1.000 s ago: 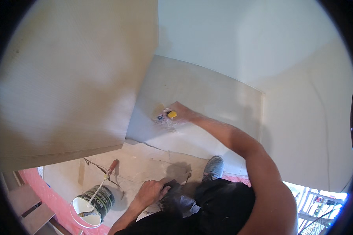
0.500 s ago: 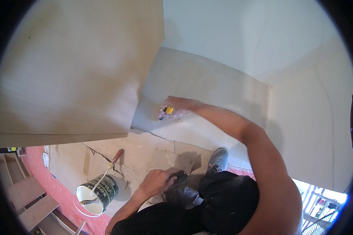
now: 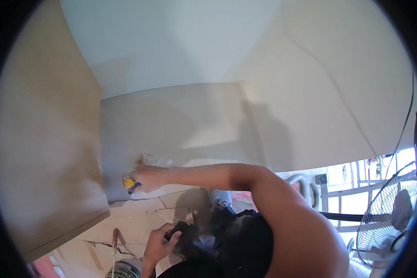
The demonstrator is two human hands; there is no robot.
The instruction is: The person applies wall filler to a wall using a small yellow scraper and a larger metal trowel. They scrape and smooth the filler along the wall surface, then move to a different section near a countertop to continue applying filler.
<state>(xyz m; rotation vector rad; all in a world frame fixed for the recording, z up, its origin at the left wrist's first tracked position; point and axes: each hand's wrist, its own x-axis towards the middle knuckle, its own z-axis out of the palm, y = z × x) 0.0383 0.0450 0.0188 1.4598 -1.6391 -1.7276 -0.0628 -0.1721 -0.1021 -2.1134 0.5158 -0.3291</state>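
Note:
My right hand [image 3: 148, 178] reaches far to the left, close to the low grey-beige panel [image 3: 171, 116] near its lower left corner. It is closed round a small hand tool [image 3: 128, 183] with a yellow and blue handle; whether the tool has a blade I cannot see. Pale smears mark the panel just above the hand. Close to my dark-clothed legs, my left hand [image 3: 156, 242] grips a dark, roughly flat piece [image 3: 184, 230], its thumb on top. What that piece is stays unclear.
A wood-grain panel [image 3: 55, 153] stands on the left. At the lower edge is a bucket [image 3: 125, 268], with a red-handled tool [image 3: 116, 237] beside or in it. A grille fan [image 3: 396, 217] stands at right, near a coiled grey hose [image 3: 308, 187]. Cardboard-like sheeting [image 3: 139, 222] covers the floor.
My view has swung to the right, bringing the fan and hose into sight and pushing the bucket to the lower edge. My right hand is lower on the panel, near its bottom edge.

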